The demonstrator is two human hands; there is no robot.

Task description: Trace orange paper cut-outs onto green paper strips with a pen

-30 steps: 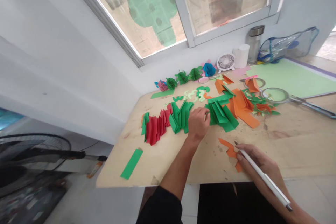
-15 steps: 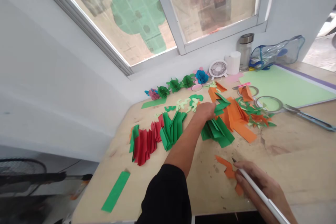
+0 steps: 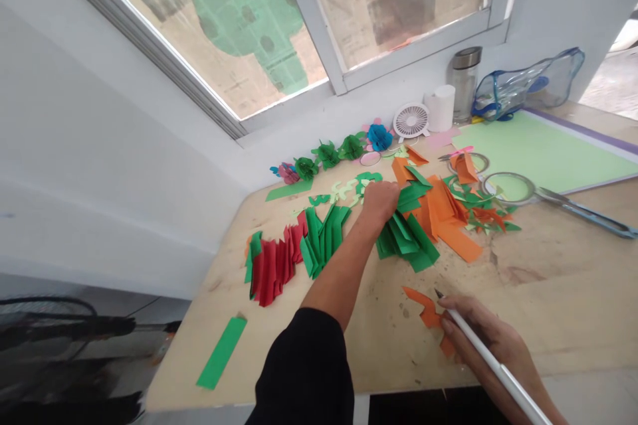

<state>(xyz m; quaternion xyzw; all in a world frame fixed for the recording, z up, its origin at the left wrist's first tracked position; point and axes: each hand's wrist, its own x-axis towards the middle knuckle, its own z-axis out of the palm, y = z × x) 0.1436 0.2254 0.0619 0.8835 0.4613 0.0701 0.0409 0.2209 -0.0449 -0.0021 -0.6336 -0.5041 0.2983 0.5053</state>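
Note:
A white pen (image 3: 491, 352) is in my right hand (image 3: 498, 335), its dark tip pointing away from me. Beneath the same hand's fingertips lies a cut orange paper piece (image 3: 427, 311), partly hidden. My left hand (image 3: 381, 200) stretches over the far middle of the table, back towards me and fingers curled; whatever they hold is hidden. To its left are pale green paper cut-outs (image 3: 343, 190) and darker green ones. Folded green paper (image 3: 409, 239) lies just in front and to its right, with folded orange paper (image 3: 441, 206) beyond.
Folded red paper (image 3: 272, 265), more folded green paper (image 3: 323, 239) and a green strip (image 3: 222, 352) lie left. Paper flowers (image 3: 326, 154), a small fan (image 3: 411, 121) and a bottle (image 3: 465, 83) line the wall. Scissors (image 3: 583, 211) rest at right by a light green sheet (image 3: 563, 153).
My left hand has shifted slightly left and away, off the folded green paper towards the green cut-outs. My right hand still holds the pen over the orange piece. The view has tilted a little.

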